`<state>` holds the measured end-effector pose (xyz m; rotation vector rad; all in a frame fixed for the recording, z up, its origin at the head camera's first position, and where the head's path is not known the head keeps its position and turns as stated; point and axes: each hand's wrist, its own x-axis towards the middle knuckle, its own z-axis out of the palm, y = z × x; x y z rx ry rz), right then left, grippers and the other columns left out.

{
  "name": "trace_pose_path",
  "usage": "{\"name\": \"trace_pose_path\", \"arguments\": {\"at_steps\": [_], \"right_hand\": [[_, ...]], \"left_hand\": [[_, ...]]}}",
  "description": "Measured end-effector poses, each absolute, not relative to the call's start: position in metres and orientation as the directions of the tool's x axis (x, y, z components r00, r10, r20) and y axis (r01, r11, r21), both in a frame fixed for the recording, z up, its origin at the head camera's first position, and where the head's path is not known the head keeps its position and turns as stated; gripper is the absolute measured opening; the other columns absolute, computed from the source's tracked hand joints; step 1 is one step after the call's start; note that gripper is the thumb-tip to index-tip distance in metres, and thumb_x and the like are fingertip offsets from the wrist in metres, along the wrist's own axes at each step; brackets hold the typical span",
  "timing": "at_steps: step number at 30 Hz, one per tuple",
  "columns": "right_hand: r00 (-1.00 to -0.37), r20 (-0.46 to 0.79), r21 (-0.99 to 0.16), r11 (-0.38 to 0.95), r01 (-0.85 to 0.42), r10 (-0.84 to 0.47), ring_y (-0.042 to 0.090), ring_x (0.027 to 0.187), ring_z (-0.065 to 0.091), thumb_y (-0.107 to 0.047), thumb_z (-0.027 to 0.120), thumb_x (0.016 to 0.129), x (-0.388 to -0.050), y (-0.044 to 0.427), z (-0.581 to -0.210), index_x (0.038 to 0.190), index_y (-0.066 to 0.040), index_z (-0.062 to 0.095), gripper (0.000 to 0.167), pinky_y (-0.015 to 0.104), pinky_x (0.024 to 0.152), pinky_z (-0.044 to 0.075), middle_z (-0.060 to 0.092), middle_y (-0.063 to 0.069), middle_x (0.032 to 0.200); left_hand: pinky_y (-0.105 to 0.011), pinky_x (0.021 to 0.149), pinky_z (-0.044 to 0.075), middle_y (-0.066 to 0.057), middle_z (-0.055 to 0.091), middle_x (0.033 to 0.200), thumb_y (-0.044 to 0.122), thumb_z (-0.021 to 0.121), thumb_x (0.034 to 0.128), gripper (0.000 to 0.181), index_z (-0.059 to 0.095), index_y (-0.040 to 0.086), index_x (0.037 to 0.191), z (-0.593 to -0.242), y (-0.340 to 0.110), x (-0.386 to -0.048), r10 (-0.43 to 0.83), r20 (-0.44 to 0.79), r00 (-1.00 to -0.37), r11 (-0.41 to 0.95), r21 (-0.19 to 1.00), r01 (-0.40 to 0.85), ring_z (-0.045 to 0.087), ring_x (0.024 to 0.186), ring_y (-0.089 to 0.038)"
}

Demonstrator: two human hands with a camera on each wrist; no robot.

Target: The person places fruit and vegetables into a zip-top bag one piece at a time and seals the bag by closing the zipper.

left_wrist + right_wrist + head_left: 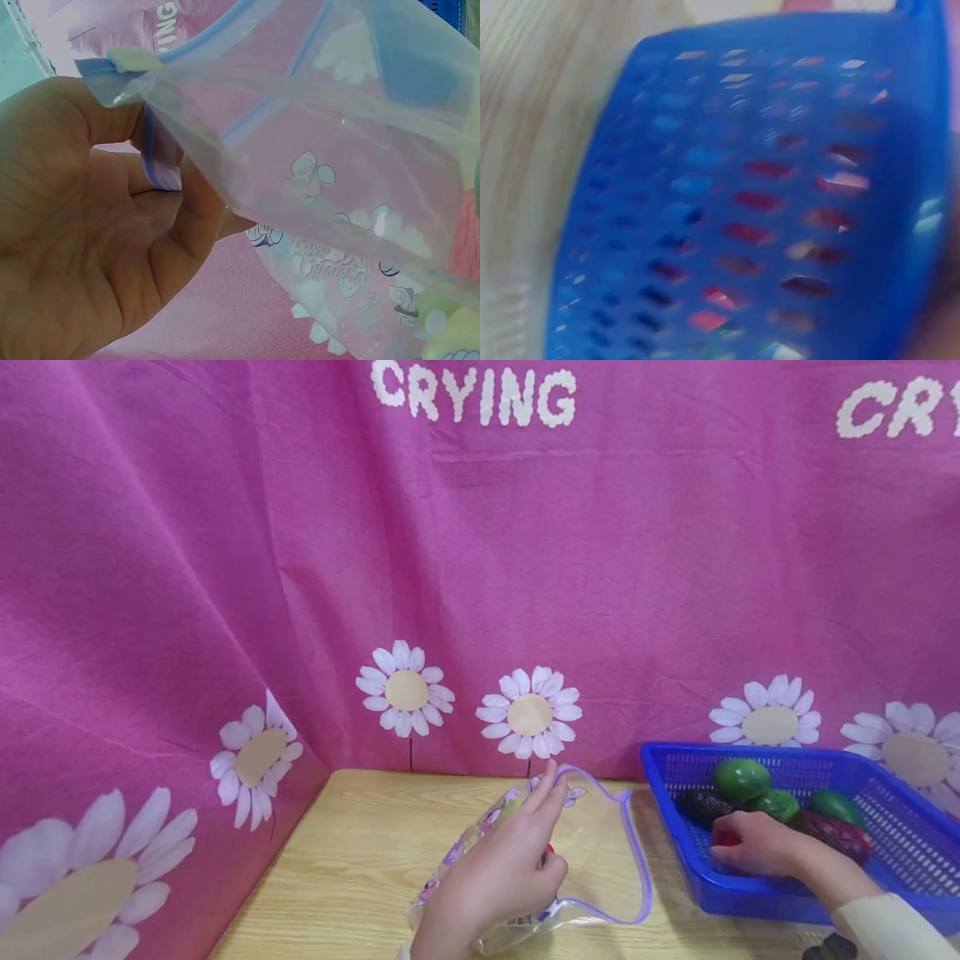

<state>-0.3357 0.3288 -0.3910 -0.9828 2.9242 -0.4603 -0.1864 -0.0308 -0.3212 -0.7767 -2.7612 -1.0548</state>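
My left hand [498,877] holds a clear zip bag [600,852] with a purple-edged mouth that gapes to the right. In the left wrist view its fingers curl at the bag's corner by the slider [135,60]. Red and pale green things, partly cut off, show in the bag [322,262]. Over the near left part of a blue basket [667,814], my right hand [761,843] has its fingers curled around a small red thing [726,838], mostly hidden. Beside it lie a dark avocado [699,807], green fruits [741,778] and a dark red fruit [834,835].
The wooden table [337,860] carries bag and basket. A pink curtain [465,568] with daisies hangs behind and to the left. A black object [828,948] shows at the bottom edge, by the right sleeve [892,927]. The right wrist view is blurred, mostly basket wall.
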Motion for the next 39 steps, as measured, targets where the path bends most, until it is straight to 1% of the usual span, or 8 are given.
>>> {"name": "trace_pose_path", "arguments": {"at_steps": [8,15,17,21,25,29,34,39], "right_hand": [[-0.727,0.332,-0.302,0.662,-0.686,-0.601,-0.001,0.067,0.047,-0.015,0.074,0.087,-0.308,0.28,-0.349,0.097,-0.012,0.07,0.011,0.024,0.057,0.043,0.058,-0.013,0.077],[-0.534,0.493,-0.402,0.364,-0.84,-0.688,0.002,0.082,0.059,-0.012,0.072,0.093,-0.266,0.218,-0.313,0.116,-0.021,0.067,0.025,0.024,0.062,0.054,0.066,-0.008,0.102],[-0.474,0.494,-0.415,0.281,-0.865,-0.729,0.004,0.084,0.06,-0.011,0.071,0.095,-0.257,0.204,-0.312,0.12,-0.021,0.065,0.028,0.025,0.061,0.055,0.065,-0.005,0.108],[-0.389,0.451,-0.403,0.205,-0.892,-0.803,0.002,0.083,0.058,-0.013,0.069,0.097,-0.247,0.184,-0.32,0.124,-0.021,0.062,0.029,0.022,0.062,0.055,0.06,-0.003,0.112],[-0.315,0.414,-0.307,0.195,-0.932,-0.854,-0.004,0.08,0.057,-0.009,0.069,0.094,-0.246,0.173,-0.336,0.123,-0.014,0.063,0.03,0.016,0.066,0.053,0.057,0.0,0.114],[-0.267,0.391,-0.19,0.207,-0.96,-0.881,0.001,0.087,0.057,-0.009,0.073,0.091,-0.253,0.168,-0.352,0.125,-0.009,0.062,0.036,0.018,0.074,0.054,0.056,0.006,0.117],[-0.227,0.397,-0.102,0.203,-0.974,-0.889,0.012,0.099,0.057,-0.011,0.076,0.088,-0.261,0.168,-0.367,0.122,-0.01,0.063,0.036,0.027,0.083,0.055,0.056,0.005,0.116],[-0.184,0.411,-0.115,0.15,-0.982,-0.893,0.005,0.091,0.056,-0.009,0.075,0.09,-0.265,0.167,-0.373,0.115,-0.011,0.064,0.027,0.018,0.078,0.051,0.055,0.002,0.111]], "left_hand": [[-0.018,0.053,0.044,0.0,-0.001,0.17,-0.001,0.057,0.0885,0.086,0.016,0.011,0.163,-0.322,-0.031,-0.186,0.435,0.263,-0.861,0.641,0.582,0.501,0.034,0.054,-0.002],[-0.018,0.054,0.045,-0.001,0.0,0.17,-0.002,0.056,0.0881,0.085,0.017,0.01,0.163,-0.32,-0.035,-0.186,0.427,0.278,-0.86,0.64,0.579,0.505,0.038,0.056,-0.002],[-0.018,0.058,0.046,-0.001,0.001,0.171,-0.001,0.057,0.0882,0.085,0.017,0.009,0.163,-0.319,-0.036,-0.185,0.419,0.286,-0.862,0.648,0.571,0.504,0.045,0.063,-0.001],[-0.018,0.056,0.045,-0.001,0.002,0.171,-0.001,0.056,0.0877,0.085,0.018,0.009,0.163,-0.317,-0.037,-0.185,0.416,0.277,-0.866,0.656,0.569,0.496,0.043,0.061,-0.003],[-0.019,0.052,0.042,0.001,0.003,0.171,0.0,0.056,0.0876,0.086,0.017,0.011,0.163,-0.315,-0.037,-0.184,0.418,0.257,-0.871,0.66,0.573,0.486,0.034,0.055,-0.005],[-0.019,0.05,0.04,0.002,0.002,0.171,0.0,0.056,0.0889,0.084,0.017,0.011,0.163,-0.315,-0.037,-0.184,0.422,0.254,-0.87,0.659,0.574,0.487,0.032,0.052,-0.005],[-0.019,0.047,0.04,0.002,0.0,0.171,0.001,0.056,0.0907,0.082,0.019,0.01,0.163,-0.314,-0.036,-0.184,0.433,0.246,-0.867,0.66,0.569,0.491,0.031,0.049,-0.005],[-0.02,0.046,0.04,0.005,-0.001,0.171,0.001,0.058,0.0913,0.082,0.02,0.012,0.163,-0.313,-0.037,-0.183,0.424,0.23,-0.876,0.663,0.58,0.473,0.034,0.05,-0.007]]}}
